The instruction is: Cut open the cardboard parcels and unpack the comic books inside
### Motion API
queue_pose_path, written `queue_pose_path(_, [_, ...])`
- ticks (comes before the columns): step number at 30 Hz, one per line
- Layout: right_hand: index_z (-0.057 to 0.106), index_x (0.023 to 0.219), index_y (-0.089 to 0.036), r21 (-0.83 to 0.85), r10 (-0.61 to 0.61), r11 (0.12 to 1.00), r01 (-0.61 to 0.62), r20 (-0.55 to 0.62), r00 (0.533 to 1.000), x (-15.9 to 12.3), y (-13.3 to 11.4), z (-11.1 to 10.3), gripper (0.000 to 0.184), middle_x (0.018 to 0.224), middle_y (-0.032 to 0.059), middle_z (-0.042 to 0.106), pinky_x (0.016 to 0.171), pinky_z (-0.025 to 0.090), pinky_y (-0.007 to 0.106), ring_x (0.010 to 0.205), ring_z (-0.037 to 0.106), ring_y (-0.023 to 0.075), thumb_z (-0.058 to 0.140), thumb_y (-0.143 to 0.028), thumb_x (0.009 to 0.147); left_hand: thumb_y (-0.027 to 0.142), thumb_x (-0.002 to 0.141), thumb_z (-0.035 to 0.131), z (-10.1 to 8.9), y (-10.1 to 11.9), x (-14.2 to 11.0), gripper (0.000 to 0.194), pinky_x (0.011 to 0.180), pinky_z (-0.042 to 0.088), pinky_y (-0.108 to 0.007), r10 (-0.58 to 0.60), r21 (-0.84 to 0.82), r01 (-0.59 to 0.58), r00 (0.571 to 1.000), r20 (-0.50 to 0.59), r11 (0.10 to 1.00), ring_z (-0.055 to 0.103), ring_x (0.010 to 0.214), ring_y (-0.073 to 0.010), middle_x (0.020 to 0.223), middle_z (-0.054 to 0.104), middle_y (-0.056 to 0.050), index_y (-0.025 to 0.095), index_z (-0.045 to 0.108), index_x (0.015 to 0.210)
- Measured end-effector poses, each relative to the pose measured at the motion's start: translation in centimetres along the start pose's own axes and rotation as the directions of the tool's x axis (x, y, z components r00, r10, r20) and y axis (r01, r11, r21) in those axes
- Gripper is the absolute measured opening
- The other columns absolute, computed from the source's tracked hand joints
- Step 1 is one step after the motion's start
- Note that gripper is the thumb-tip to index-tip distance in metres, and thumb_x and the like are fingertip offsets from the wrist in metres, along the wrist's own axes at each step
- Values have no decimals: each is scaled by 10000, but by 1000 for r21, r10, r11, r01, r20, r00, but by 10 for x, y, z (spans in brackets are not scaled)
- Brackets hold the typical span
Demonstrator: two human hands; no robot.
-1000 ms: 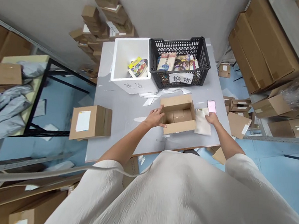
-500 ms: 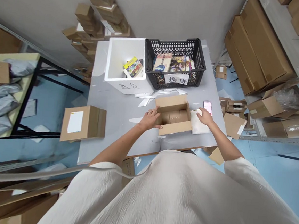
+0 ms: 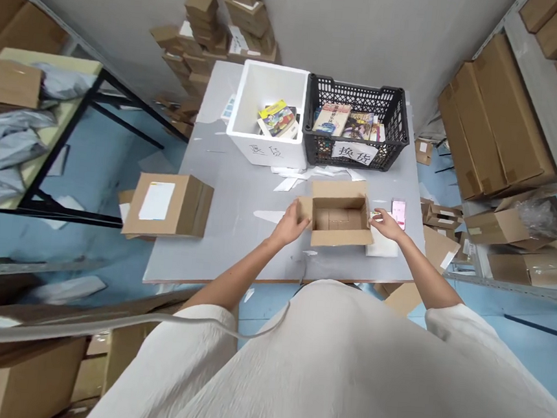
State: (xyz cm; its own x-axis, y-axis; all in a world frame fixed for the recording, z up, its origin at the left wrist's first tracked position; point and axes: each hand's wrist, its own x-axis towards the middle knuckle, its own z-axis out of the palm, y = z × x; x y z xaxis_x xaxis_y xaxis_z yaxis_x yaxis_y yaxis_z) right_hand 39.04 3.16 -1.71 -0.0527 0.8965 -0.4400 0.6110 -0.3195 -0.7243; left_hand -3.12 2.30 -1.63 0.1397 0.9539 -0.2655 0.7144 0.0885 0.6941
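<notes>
An open cardboard box with a bare interior stands on the table, its flaps spread outward. My left hand is at the box's left flap, fingers extended and thumb apart. On the other side, my right hand has its fingertips at the box's right edge, slightly parted. Beneath that hand lies a flat white packet, partly covered by it. A phone with a lit pinkish screen lies just beyond the right hand.
Behind the box stand a white foam bin and a black plastic crate, both holding books. White paper scraps lie before them. A closed, labelled carton is at the table's left edge. Loaded shelving flanks the right.
My right hand has moved from the white packet to the box's right edge. The left hand has shifted slightly off the box's left wall toward its flap. The camera view has turned left.
</notes>
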Motion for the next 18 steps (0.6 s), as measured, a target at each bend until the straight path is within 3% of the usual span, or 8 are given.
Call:
queue_pose_path(3, [573, 1652, -221, 9, 33, 999, -33, 22, 999, 4, -2, 1, 763, 1451, 173, 775, 1065, 643, 463, 1204, 779, 298, 817, -490, 981, 587, 1041, 661, 6, 5, -3, 1080, 1300, 493, -558, 138, -198, -128, 990, 39, 972, 588, 1591, -357, 1809, 487, -192, 270, 49, 1872])
queue_pose_path(5, [614, 1619, -207, 14, 68, 998, -68, 48, 997, 6, -4, 2, 722, 1451, 177, 775, 1054, 653, 455, 1184, 789, 296, 822, -449, 972, 610, 938, 798, 11, 6, -5, 1250, 1333, 454, -568, 234, -231, -203, 965, 118, 952, 563, 1619, -369, 1784, 531, -178, 287, 33, 1873])
queue_pose_path(7, [669, 1557, -203, 21, 93, 995, -95, 68, 993, 7, -7, 5, 640, 1419, 172, 791, 1034, 665, 443, 1168, 798, 293, 819, -401, 968, 607, 795, 936, 16, 5, -5, 1378, 1393, 368, -582, 296, -179, -262, 934, 200, 948, 440, 1705, -410, 1823, 476, -185, 275, 136, 1867])
queue_pose_path(9, [703, 1507, -209, 29, 102, 994, -104, 66, 993, 7, -10, 7, 578, 1356, 158, 818, 1014, 675, 440, 1146, 805, 289, 818, -366, 963, 572, 730, 988, 20, 3, -6, 1389, 1429, 309, -572, 328, -128, -305, 909, 255, 944, 313, 1764, -426, 1886, 358, -187, 261, 231, 1852])
queue_pose_path(13, [718, 1487, -207, 4, 98, 995, -98, 16, 995, 3, -16, 7, 581, 1308, 148, 829, 1004, 687, 448, 1107, 808, 279, 834, -358, 937, 532, 781, 966, 21, 1, -12, 1345, 1429, 332, -556, 373, -141, -347, 886, 274, 927, 194, 1802, -412, 1947, 176, -166, 285, 209, 1865])
queue_pose_path(18, [726, 1480, -208, 5, 18, 1000, -18, -28, 999, 0, -33, 2, 600, 1318, 134, 818, 1037, 693, 461, 1093, 810, 265, 848, -391, 921, 498, 831, 945, 2, 6, -19, 1354, 1428, 343, -530, 435, -149, -411, 877, 205, 899, 156, 1814, -383, 1964, 89, -134, 325, 112, 1884])
